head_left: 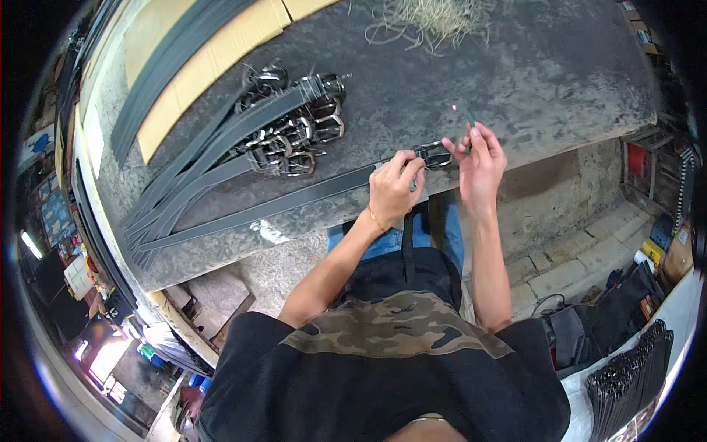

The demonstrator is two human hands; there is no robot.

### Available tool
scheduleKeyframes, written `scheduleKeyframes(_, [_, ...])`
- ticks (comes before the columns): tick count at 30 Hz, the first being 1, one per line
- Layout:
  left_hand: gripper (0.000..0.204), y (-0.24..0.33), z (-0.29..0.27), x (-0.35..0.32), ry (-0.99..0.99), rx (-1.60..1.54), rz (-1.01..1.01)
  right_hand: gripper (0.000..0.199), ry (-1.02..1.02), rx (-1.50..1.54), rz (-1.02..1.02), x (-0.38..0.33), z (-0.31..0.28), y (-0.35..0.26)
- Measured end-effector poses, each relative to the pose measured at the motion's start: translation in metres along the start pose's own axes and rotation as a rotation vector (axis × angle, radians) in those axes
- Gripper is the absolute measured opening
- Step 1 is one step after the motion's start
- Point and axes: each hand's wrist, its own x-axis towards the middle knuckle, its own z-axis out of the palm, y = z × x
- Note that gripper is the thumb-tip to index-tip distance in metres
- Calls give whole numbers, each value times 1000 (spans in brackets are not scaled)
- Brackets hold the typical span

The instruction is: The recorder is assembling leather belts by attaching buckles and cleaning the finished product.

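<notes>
A long dark grey belt lies along the near side of the dark table, its metal buckle close to the front edge. My left hand is closed on the belt just left of the buckle, fingers bent over the strap. Right of the buckle, my right hand is raised, pinching a thin, curved dark green piece with a pinkish tip; its exact kind is too small to tell. Farther left lies a pile of similar belts, their metal buckles bunched together at the right end.
Dark straps rest on cardboard at the far left. A heap of pale thin strands lies at the table's far side. Below right, a bundle of dark belts hangs beside a dark bag. The worn tabletop ends just before my body.
</notes>
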Motion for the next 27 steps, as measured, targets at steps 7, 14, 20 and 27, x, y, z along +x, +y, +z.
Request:
scheduleKeyframes(7, [20,-11,8,1,108,-37,107,10,-117,-310,-365,16,-2,37])
scheduleKeyframes(14, [29,-21,8,-12,147,-61,197,10,-326,-441,-600,13,-13,44])
scheduleKeyframes(20, [26,-19,11,-16,193,-19,275,12,-312,-567,-769,15,-21,47])
scheduleKeyframes(27, [31,-25,13,-22,169,8,358,9,-305,-605,-757,8,-18,50])
